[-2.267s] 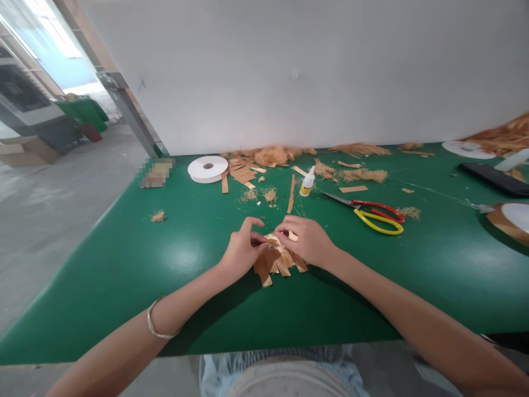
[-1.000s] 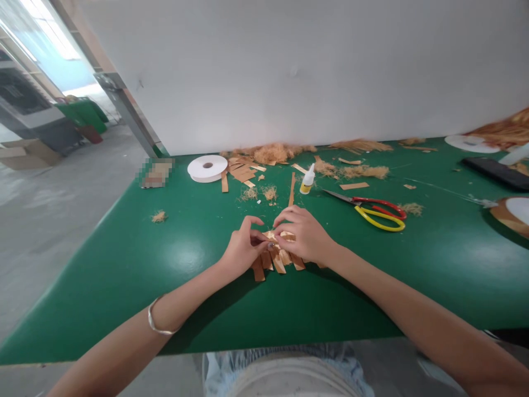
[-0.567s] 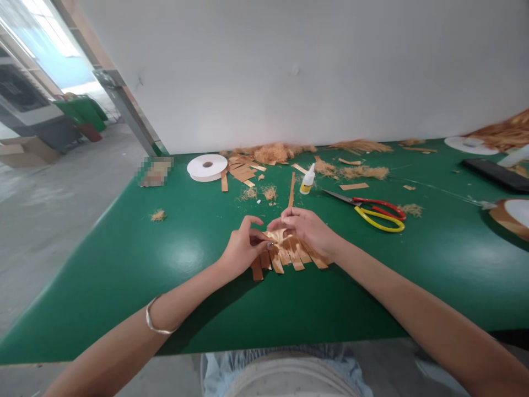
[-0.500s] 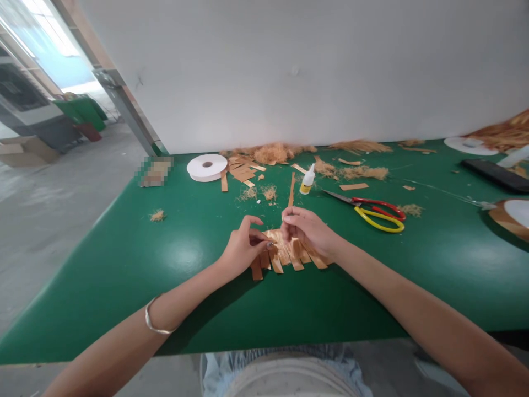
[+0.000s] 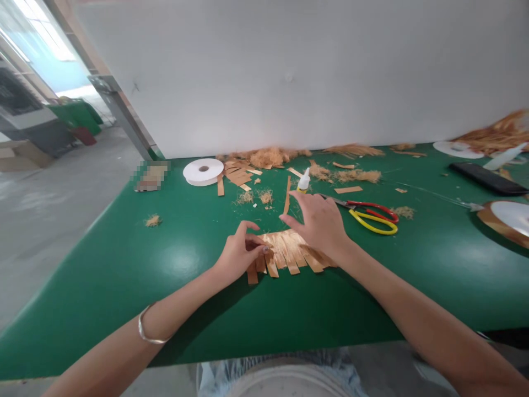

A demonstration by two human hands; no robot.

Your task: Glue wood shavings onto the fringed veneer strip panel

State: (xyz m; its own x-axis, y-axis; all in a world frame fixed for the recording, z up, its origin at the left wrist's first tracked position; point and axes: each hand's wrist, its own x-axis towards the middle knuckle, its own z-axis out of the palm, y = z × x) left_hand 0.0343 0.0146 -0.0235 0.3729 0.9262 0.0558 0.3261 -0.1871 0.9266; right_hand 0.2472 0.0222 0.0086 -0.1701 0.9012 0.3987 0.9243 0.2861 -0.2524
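Note:
A row of tan, straw-like strips (image 5: 285, 251), laid side by side with uneven lower ends, lies on the green table. My left hand (image 5: 237, 253) is at its left end, thumb and a bent finger closed on the edge while the index finger arches above. Over the row's upper right, my right hand (image 5: 322, 226) is open, thumb and index finger apart. Just beyond those fingertips lies a narrow brown strip (image 5: 287, 193). A small white glue bottle (image 5: 304, 180) with a yellow label stands behind my right hand, its lower part hidden; I cannot tell whether they touch.
Red-and-yellow-handled scissors (image 5: 372, 215) lie right of my right hand. A white tape roll (image 5: 203, 172), cut brown pieces (image 5: 238, 176) and fibre tufts (image 5: 268, 157) are along the back. At the right are a black phone-like object (image 5: 487, 177) and a brown-edged roll (image 5: 504, 220).
My right hand has shifted right and forward and its fingers have spread from a pinch; it covers part of the glue bottle. The left hand keeps its hold. The view has shifted slightly.

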